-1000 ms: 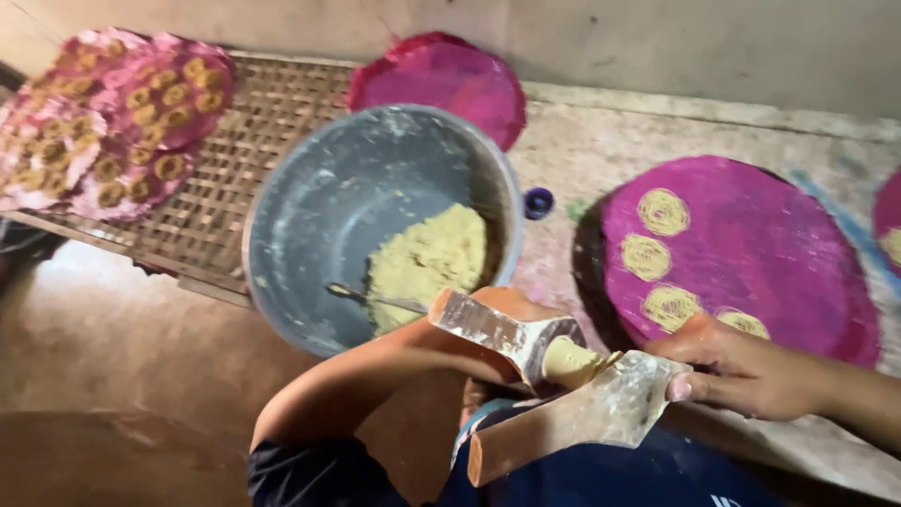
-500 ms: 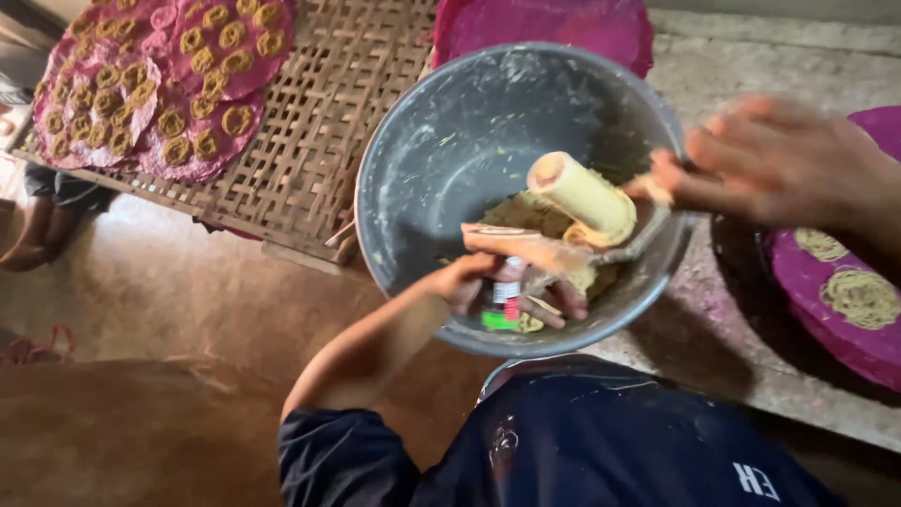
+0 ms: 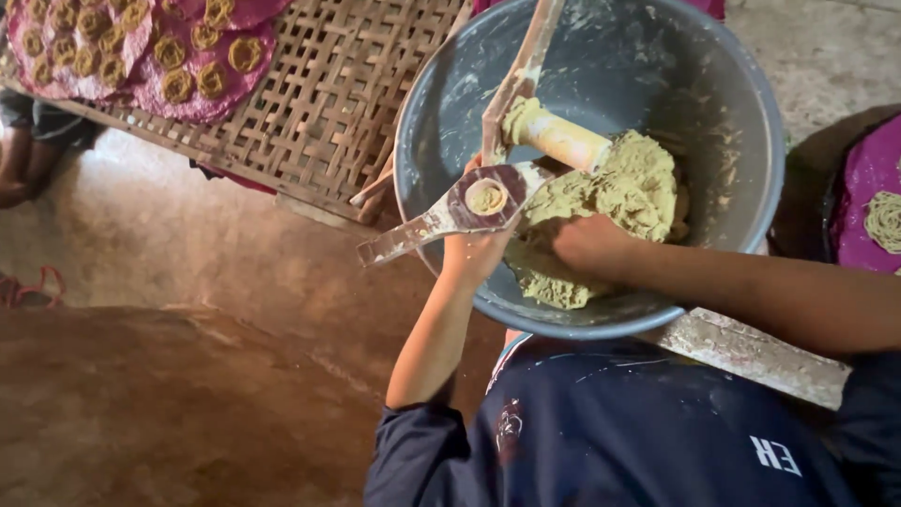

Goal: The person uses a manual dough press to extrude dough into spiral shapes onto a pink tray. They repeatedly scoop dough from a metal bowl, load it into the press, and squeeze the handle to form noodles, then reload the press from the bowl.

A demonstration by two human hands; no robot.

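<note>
Gripping press (image 3: 483,199), pinching dough (image 3: 610,202)

Rustic home food workspace: earthen floor (image 3: 169,394), woven bamboo drying rack (image 3: 328,103), dough basin (image 3: 732,113).

I see the wooden press (image 3: 488,192) hinged open over the grey basin (image 3: 601,66), its round cup packed with dough and its pale plunger (image 3: 556,139) smeared at the tip. The yellow-green dough (image 3: 629,183) sits heaped against the basin's near wall.
</note>
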